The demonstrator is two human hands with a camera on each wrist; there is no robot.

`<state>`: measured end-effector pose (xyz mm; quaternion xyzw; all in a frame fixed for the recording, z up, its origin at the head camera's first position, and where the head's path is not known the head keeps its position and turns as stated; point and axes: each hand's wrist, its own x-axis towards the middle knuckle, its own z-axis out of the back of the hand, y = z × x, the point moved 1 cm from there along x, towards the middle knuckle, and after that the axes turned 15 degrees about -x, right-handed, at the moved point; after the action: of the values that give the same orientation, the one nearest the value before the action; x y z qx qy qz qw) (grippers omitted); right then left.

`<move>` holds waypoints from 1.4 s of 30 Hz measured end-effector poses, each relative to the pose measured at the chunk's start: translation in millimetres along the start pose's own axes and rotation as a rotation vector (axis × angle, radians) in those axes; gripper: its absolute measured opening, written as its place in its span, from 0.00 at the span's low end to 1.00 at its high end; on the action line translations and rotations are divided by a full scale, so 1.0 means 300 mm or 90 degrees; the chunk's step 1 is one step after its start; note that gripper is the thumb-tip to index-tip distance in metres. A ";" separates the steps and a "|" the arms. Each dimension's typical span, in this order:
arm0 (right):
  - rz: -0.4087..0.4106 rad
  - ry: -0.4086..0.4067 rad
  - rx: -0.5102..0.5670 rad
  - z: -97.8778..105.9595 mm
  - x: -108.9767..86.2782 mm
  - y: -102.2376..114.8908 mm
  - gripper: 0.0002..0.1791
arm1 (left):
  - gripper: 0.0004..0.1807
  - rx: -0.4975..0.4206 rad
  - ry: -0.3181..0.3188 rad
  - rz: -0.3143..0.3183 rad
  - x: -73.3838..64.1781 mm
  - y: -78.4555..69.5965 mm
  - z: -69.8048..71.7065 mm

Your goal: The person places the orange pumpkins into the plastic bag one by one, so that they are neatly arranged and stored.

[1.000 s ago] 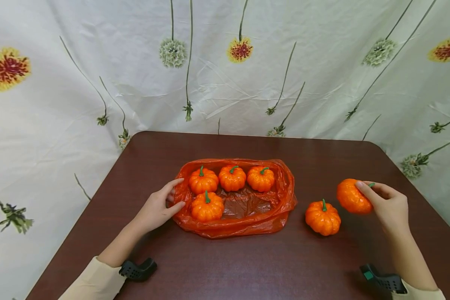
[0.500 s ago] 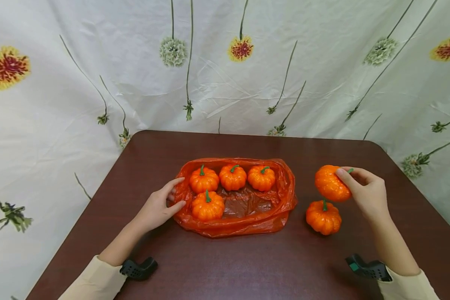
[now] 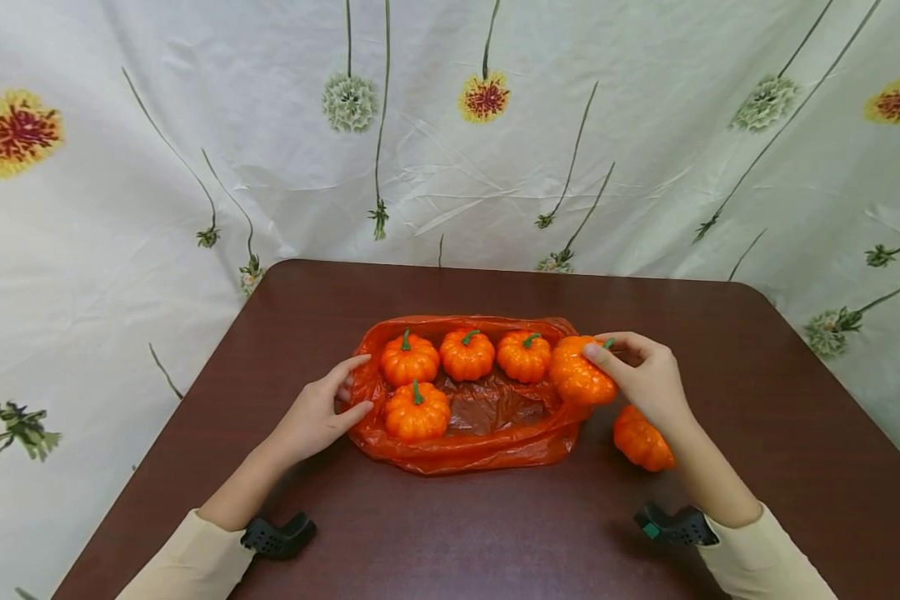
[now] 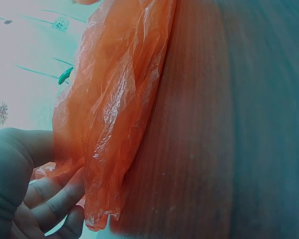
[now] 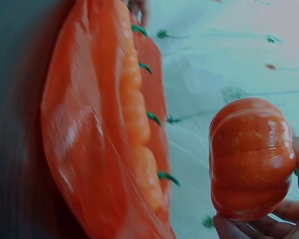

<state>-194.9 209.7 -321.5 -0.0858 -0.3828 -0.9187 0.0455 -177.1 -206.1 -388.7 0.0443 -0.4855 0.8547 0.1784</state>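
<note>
An orange-red plastic bag (image 3: 480,457) lies spread wide on the table, its mouth facing up. Inside, three small orange pumpkins with green stems, one of them the middle pumpkin (image 3: 468,358), form a back row, and another pumpkin (image 3: 417,414) sits front left. My left hand (image 3: 311,417) holds the bag's left end; its thumb and fingers are partly behind the plastic (image 4: 104,124). My right hand (image 3: 648,379) grips a pumpkin (image 3: 579,372) tilted on its side, raised over the bag's right rim. In the right wrist view, this pumpkin (image 5: 251,159) sits between thumb and fingers.
One more pumpkin (image 3: 640,442) rests on the brown table (image 3: 465,533), right of the bag and partly hidden by my right arm. A white cloth (image 3: 270,125) with printed flowers hangs behind the table. Each wrist wears a black device (image 3: 277,537).
My right hand has carried its pumpkin leftward, from the table's right side, past the loose pumpkin, to the bag's right rim. My left hand stays at the bag's left end.
</note>
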 end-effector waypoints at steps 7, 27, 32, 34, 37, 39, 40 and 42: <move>0.018 0.044 -0.007 -0.093 0.015 0.040 0.24 | 0.33 0.002 0.001 0.004 -0.002 -0.002 0.001; 0.024 0.132 -0.008 -0.288 0.038 0.120 0.29 | 0.34 -0.002 0.001 -0.005 -0.003 -0.005 0.001; 0.029 0.138 -0.015 -0.324 0.039 0.123 0.28 | 0.33 0.000 0.002 -0.005 -0.003 -0.005 0.003; 0.031 0.141 -0.018 -0.335 0.039 0.123 0.28 | 0.33 -0.002 0.002 -0.003 -0.003 -0.006 0.001; 0.034 0.146 -0.027 -0.348 0.038 0.123 0.27 | 0.33 -0.004 0.003 0.000 -0.003 -0.008 0.002; 0.032 0.149 -0.033 -0.356 0.037 0.123 0.27 | 0.34 -0.004 0.002 0.001 -0.003 -0.009 0.001; 0.032 0.151 -0.034 -0.360 0.036 0.123 0.27 | 0.33 -0.004 0.001 0.001 -0.004 -0.009 0.002; 0.031 0.156 -0.034 -0.367 0.035 0.124 0.28 | 0.33 -0.006 0.000 -0.001 -0.005 -0.011 0.003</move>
<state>-213.1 105.2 -369.8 0.0168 -0.3472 -0.9309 0.1124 -174.8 -205.7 -386.0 0.0437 -0.4892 0.8525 0.1789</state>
